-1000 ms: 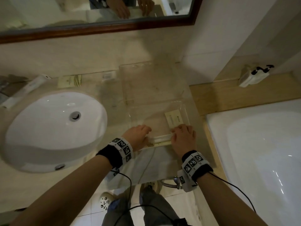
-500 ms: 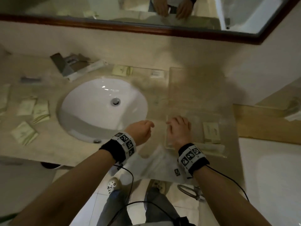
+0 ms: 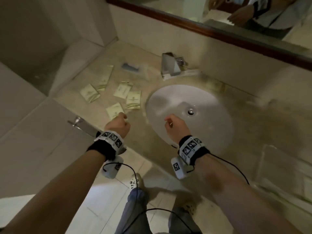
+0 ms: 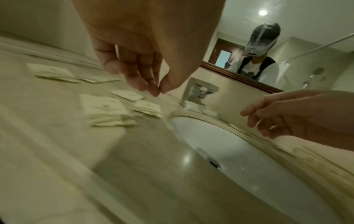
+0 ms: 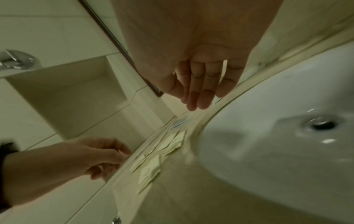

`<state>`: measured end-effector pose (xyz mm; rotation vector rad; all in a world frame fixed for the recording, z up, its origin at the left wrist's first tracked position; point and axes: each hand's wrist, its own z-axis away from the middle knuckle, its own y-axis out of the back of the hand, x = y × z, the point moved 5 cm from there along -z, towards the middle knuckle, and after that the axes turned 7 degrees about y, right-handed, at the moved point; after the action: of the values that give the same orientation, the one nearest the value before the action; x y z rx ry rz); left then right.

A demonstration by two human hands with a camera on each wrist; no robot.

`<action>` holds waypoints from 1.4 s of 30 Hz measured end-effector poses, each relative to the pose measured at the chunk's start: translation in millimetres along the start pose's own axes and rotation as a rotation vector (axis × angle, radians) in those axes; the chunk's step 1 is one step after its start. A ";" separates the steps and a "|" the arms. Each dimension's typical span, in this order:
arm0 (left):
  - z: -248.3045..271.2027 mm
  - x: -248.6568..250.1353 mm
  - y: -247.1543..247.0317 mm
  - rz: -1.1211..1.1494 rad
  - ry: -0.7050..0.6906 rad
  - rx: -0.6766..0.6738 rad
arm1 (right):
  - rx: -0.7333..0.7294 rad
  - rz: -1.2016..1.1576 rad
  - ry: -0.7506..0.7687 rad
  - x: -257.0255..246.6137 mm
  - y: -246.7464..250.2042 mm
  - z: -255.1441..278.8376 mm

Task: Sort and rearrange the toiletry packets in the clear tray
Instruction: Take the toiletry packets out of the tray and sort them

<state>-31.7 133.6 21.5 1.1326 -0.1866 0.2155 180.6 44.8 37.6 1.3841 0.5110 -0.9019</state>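
Note:
Several cream toiletry packets [image 3: 133, 100] lie scattered on the beige counter left of the sink, and they also show as cream packets [image 4: 103, 106] in the left wrist view. My left hand [image 3: 118, 123] hovers just above the nearest packet [image 3: 115, 110], its fingers [image 4: 141, 81] loosely curled and holding nothing. My right hand [image 3: 172, 125] hangs over the sink's left part, its fingers [image 5: 199, 94] nearly straight and empty. The clear tray [image 3: 260, 164] shows only as a faint edge at the far right, away from both hands.
A white oval sink [image 3: 202, 102] fills the counter's middle, with a chrome faucet [image 3: 168, 66] behind it. A small blue item [image 3: 130, 66] lies behind the packets. A mirror [image 3: 219, 14] runs along the back wall. The counter's front edge drops to the tiled floor.
The view has swung left from the clear tray to the packets beside the sink. Both hands left the tray and moved left, the right now over the basin, the left near the packets.

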 end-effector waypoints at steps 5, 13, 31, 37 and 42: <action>-62.3 -73.6 35.0 0.088 0.062 0.056 | -0.146 0.043 -0.144 -51.6 -84.9 -69.0; -151.7 -131.2 69.2 0.011 0.171 0.161 | -0.293 0.434 -0.242 -94.2 -188.4 -143.6; -251.7 -136.1 92.6 -0.200 0.205 -0.048 | 0.154 0.068 -0.558 -52.8 -133.0 -189.1; -242.0 -85.3 118.4 -0.308 -0.149 -0.041 | 0.108 0.397 -0.501 -54.1 -135.6 -193.0; -234.9 -15.7 104.2 -0.408 -0.432 -0.195 | 0.007 0.290 -0.588 -49.6 -136.1 -199.8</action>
<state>-65.4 388.7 11.6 0.9873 -0.3449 -0.4066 82.5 258.1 -38.7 1.0912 -0.1382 -1.0115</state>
